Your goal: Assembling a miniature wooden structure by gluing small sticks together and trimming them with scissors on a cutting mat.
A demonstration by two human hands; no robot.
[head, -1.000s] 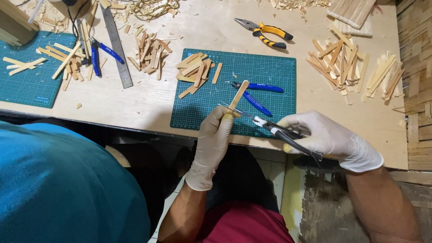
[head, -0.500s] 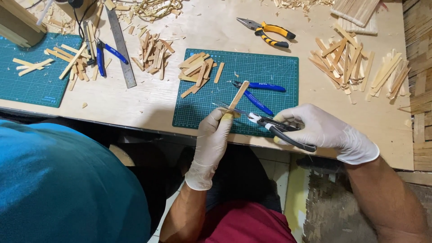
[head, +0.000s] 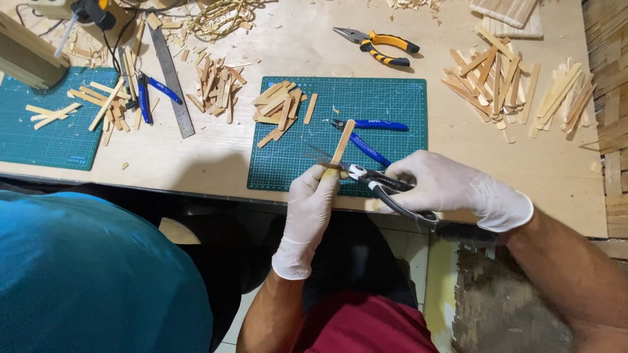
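Head view looks down on a pale wooden surface (head: 216, 157) strewn with small cut sticks. A blue sleeve (head: 85, 274) of another person fills the lower left corner. Two green cutting mats lie on the surface: the middle mat (head: 392, 98) directly ahead and a second mat (head: 39, 140) at the left. Loose piles of wooden sticks (head: 497, 75) sit at the upper right, with a smaller pile (head: 278, 108) on the middle mat. A steel ruler (head: 171, 82) lies slanted between the mats, and yellow-handled pliers (head: 379, 46) rest above the middle mat. Blue-handled cutters (head: 366, 134) lie on that mat.

Both hands wear white gloves at the near edge of the middle mat. The left hand (head: 313, 202) is closed around the lower end of a flat wooden stick (head: 341, 142), holding it upright. The right hand (head: 438, 183) is clamped on black-handled cutters (head: 392, 193), whose tip meets the stick just above the left fingers.
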